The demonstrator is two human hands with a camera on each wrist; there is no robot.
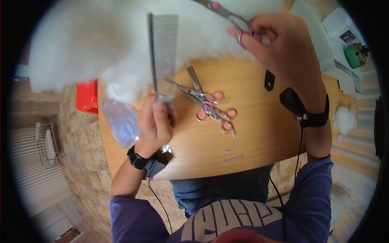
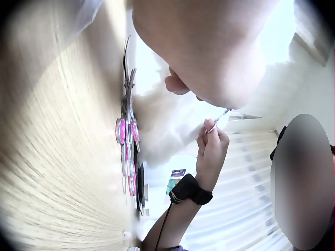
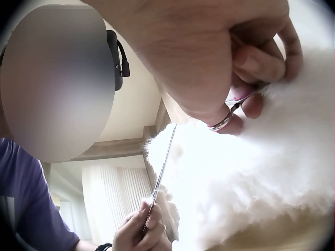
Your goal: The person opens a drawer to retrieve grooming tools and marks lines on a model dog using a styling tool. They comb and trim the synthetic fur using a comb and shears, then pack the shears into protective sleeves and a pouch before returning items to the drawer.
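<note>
My left hand point(image 1: 156, 123) grips a metal comb point(image 1: 165, 52) by its lower end, teeth pointing right, upright in front of white fluffy fur point(image 1: 93, 44). In the head view my right hand point(image 1: 283, 46) holds scissors point(image 1: 227, 15) at the top, with thumb and fingers at the pink-lined rings; the blades point up-left over the fur. The right wrist view shows the thumb in one ring point(image 3: 222, 123), close against the fur point(image 3: 261, 162). Where the blade tips end is out of view.
Several pink-ringed scissors point(image 1: 207, 106) lie crossed mid-table point(image 1: 259, 137). Left of them are a clear plastic bag point(image 1: 121, 123) and, beyond the edge, a red container point(image 1: 87, 97). A black strap piece point(image 1: 269, 80) lies right; a white tuft point(image 1: 345, 120) sits far right.
</note>
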